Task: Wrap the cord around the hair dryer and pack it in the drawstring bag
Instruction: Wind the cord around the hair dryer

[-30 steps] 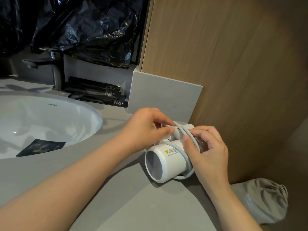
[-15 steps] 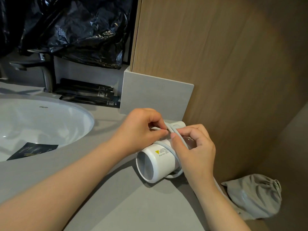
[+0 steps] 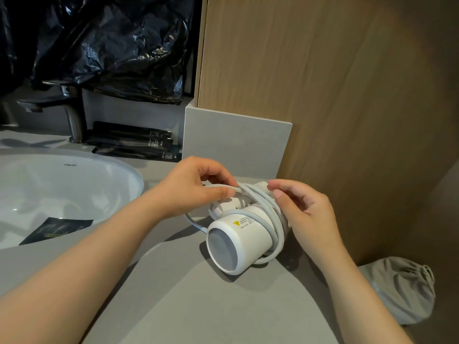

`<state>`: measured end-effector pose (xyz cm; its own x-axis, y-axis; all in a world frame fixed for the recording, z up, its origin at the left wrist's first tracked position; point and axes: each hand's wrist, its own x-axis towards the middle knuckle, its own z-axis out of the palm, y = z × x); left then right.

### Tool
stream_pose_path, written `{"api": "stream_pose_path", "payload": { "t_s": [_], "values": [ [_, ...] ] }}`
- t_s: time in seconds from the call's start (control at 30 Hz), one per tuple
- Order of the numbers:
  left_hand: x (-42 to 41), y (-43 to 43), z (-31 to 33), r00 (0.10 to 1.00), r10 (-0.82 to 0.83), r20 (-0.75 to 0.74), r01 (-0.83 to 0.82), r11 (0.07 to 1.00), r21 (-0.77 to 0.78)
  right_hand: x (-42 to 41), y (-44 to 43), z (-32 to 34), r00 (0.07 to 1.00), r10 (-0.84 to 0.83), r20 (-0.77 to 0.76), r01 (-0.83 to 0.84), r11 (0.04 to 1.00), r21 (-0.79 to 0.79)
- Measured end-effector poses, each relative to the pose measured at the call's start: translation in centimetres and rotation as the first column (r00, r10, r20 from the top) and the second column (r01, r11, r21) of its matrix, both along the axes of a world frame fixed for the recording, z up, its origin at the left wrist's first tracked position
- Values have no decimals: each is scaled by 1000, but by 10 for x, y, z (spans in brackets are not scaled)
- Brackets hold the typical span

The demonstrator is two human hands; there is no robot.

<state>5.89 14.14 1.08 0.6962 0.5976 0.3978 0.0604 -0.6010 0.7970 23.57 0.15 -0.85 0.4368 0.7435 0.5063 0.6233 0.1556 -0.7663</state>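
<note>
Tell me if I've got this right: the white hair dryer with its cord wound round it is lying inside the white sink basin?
Not quite. The head view shows the white hair dryer, its white cord wound round it, lying on the grey countertop, right of the white sink basin.

The hair dryer lies on the counter before me, my left hand and right hand on either side. The sink sits left, faucet behind it. The drawstring bag lies off the counter's right edge.

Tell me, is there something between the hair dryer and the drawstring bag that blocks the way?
Nothing visible does. The hair dryer lies on the counter; the drawstring bag sits lower right, only the right hand between.
</note>
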Motion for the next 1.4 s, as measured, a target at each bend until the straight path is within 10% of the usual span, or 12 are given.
{"api": "stream_pose_path", "payload": {
  "t_s": [0.23, 0.5, 0.8, 0.97, 1.2, 1.4],
  "values": [
    [-11, 9, 2, 994, -93, -50, 77, 961, -264, 12, 19, 30, 967, 254, 30, -215, 872, -440],
    [-2, 8, -4, 1000, -12, -9, 10, 977, -213, 11, 27, 36, 960, 231, 160, -129, 869, -478],
    [0, 6, -6, 1000, -9, 6, 10, 978, -210, 7, 15, 10, 970, -45, 240, 86, 983, -163],
    [0, 3, -6, 1000, -30, 4, 30, 973, -227, 8, 16, 8, 986, -109, -128, 114, 993, 29],
    [3, -1, -9, 999, -23, -35, 18, 989, -149, 3, 10, 1, 963, -122, -239, 183, 950, 252],
    [4, -3, -13, 999, -39, -29, 32, 973, -227, -9, 1, 5, 800, 149, -581, 122, 908, 402]
  ]
}}
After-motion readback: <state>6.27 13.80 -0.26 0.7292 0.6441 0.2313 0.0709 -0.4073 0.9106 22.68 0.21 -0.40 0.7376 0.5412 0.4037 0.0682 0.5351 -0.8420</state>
